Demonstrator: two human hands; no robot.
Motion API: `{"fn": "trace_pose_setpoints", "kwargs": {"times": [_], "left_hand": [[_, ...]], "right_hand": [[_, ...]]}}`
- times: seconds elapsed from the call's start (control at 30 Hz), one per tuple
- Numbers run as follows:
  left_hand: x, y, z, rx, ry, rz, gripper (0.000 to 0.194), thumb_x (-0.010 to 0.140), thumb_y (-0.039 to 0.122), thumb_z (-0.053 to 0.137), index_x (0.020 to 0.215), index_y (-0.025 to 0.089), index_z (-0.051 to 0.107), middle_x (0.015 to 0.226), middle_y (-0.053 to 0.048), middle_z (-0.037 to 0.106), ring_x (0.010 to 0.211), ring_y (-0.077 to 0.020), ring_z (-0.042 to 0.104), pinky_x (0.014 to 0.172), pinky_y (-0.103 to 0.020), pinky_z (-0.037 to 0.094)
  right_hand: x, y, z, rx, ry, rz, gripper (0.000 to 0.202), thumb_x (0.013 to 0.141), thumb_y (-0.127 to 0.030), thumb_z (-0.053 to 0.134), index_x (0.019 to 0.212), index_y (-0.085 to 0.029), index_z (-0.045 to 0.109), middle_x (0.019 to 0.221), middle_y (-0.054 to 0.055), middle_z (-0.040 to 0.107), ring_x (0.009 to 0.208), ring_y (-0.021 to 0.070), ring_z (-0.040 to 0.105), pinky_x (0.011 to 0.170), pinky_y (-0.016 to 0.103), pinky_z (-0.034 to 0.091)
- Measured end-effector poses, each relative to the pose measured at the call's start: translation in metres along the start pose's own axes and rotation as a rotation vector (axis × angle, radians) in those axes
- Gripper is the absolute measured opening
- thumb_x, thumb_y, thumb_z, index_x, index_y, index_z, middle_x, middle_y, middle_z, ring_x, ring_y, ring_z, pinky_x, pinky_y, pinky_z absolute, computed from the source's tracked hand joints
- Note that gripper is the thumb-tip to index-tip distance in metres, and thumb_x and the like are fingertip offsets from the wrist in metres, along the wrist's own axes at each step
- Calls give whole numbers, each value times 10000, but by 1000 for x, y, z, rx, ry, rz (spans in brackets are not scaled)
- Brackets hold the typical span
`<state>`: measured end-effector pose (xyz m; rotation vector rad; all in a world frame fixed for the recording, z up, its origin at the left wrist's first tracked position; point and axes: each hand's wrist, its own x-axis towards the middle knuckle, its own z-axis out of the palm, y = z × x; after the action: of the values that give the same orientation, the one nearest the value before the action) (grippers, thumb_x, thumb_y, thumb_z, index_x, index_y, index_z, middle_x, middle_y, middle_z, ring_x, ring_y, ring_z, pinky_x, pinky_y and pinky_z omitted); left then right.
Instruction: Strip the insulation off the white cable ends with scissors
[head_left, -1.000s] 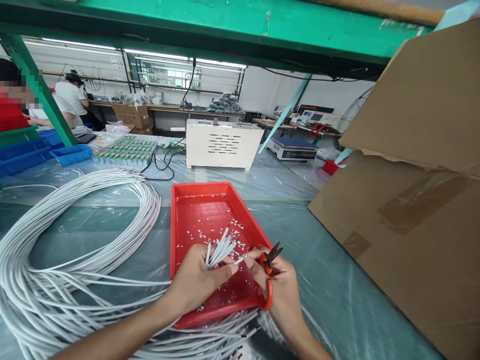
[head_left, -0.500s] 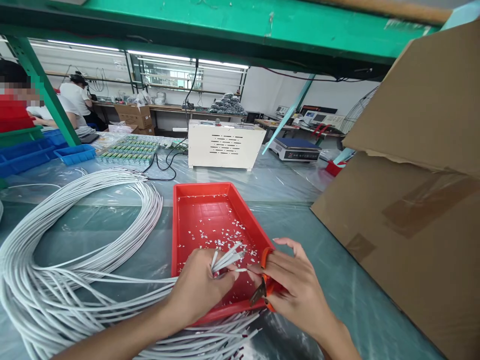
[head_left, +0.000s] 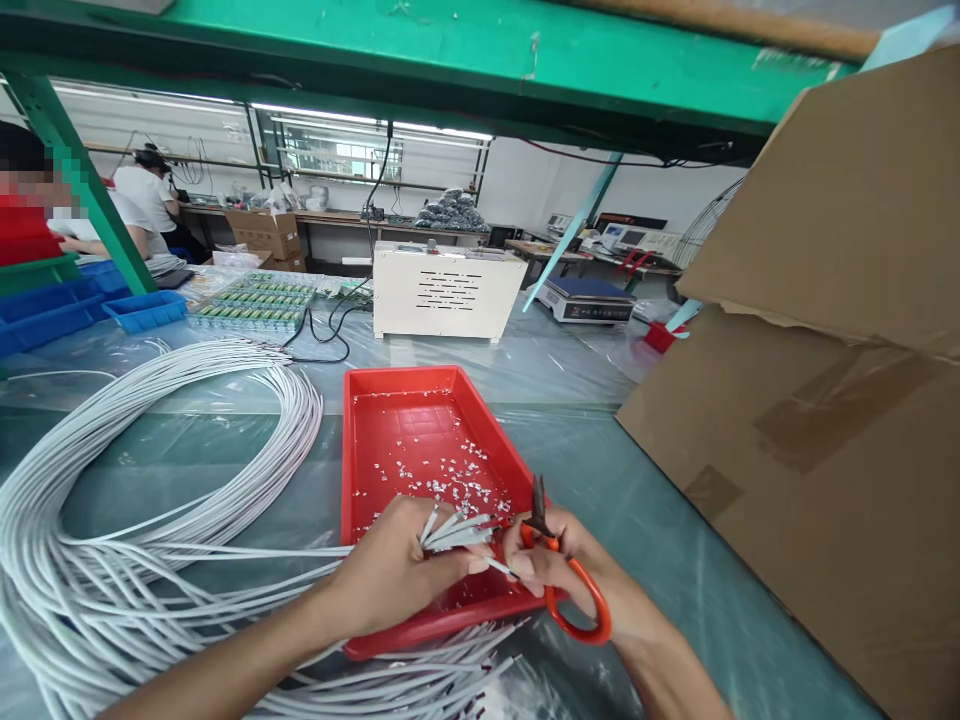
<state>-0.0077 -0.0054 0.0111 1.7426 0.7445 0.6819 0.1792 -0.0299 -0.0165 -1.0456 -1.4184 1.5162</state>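
Note:
My left hand [head_left: 394, 570] is closed round a bundle of white cables [head_left: 459, 532], whose cut ends stick out past the thumb over a red tray [head_left: 401, 395]. One cable end [head_left: 501, 567] reaches from the left thumb to my right hand [head_left: 574, 565], whose thumb and fingers pinch at its tip. Orange-handled scissors [head_left: 538, 510] also sit in the right hand, blades pointing up and away, one handle loop hanging by the wrist. Small white scraps [head_left: 457, 485] are scattered over the tray's floor.
A large coil of white cable [head_left: 45, 470] lies at left, with more cable ends [head_left: 465, 665] in front of the tray. A cream machine [head_left: 450, 295] stands behind. Cardboard boxes [head_left: 825, 420] close off the right; a green shelf beam [head_left: 450, 50] crosses above. People sit far left.
The scissors have swung in my right hand, from blades low and pointing left to blades up with the handle towards the wrist. The right fingers now pinch the cable tip.

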Motion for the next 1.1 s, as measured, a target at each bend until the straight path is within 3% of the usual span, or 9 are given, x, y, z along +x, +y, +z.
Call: {"fn": "trace_pose_setpoints", "kwargs": {"times": [0.1, 0.23, 0.33, 0.57, 0.7, 0.83, 0.97, 1.1], "left_hand": [[1, -1, -1, -147, -76, 78, 210, 831, 245, 482, 776, 135, 651, 754, -29, 640, 762, -169, 574, 702, -230, 414], [2, -5, -4, -99, -48, 35, 284, 836, 334, 483, 696, 121, 607, 599, 17, 523, 571, -107, 459, 543, -193, 347], [1, -5, -3, -55, -55, 37, 287, 844, 319, 468, 686, 127, 610, 577, 25, 509, 550, -101, 443, 533, -194, 336], [-7, -2, 5, 225, 118, 91, 235, 835, 216, 460, 731, 141, 657, 684, -30, 613, 631, -141, 537, 584, -212, 384], [-12, -7, 8, 218, 149, 194, 243, 818, 115, 436, 804, 175, 671, 776, -32, 654, 712, -143, 566, 661, -209, 396], [-9, -10, 10, 262, 187, 89, 219, 844, 212, 446, 760, 145, 637, 667, -16, 604, 582, -122, 490, 547, -205, 352], [-2, -9, 8, 178, 114, -16, 356, 854, 366, 441, 625, 125, 571, 514, 41, 390, 481, -87, 311, 448, -204, 230], [1, -10, 3, -122, -58, -6, 347, 862, 387, 430, 721, 120, 599, 566, 40, 394, 522, -82, 313, 486, -196, 245]], "right_hand": [[3, 5, 5, 156, 38, 3, 242, 688, -359, 619, 568, -168, 531, 455, -58, 409, 449, 94, 327, 465, 220, 235], [4, 7, 10, 191, 70, -5, 255, 702, -373, 626, 583, -171, 526, 482, -54, 417, 475, 102, 347, 490, 221, 266], [2, 7, 9, 154, 70, -25, 234, 714, -345, 640, 603, -165, 542, 519, -48, 442, 502, 102, 362, 511, 216, 277], [5, 11, 9, 339, 37, 46, 204, 697, -281, 679, 592, -155, 559, 514, -43, 465, 501, 88, 369, 489, 189, 287], [7, 17, 11, 410, 32, 85, 211, 681, -295, 690, 600, -152, 556, 491, -61, 405, 462, 71, 326, 447, 173, 263], [9, 17, 12, 408, 43, 74, 218, 697, -300, 677, 601, -148, 554, 503, -57, 400, 473, 72, 321, 459, 176, 271], [7, 12, 10, 331, 88, 29, 180, 709, -277, 670, 628, -152, 568, 541, -42, 456, 531, 87, 375, 531, 190, 316], [8, 10, 6, 237, 72, 26, 226, 711, -334, 654, 618, -154, 554, 537, -34, 451, 519, 96, 382, 518, 209, 321]]}}
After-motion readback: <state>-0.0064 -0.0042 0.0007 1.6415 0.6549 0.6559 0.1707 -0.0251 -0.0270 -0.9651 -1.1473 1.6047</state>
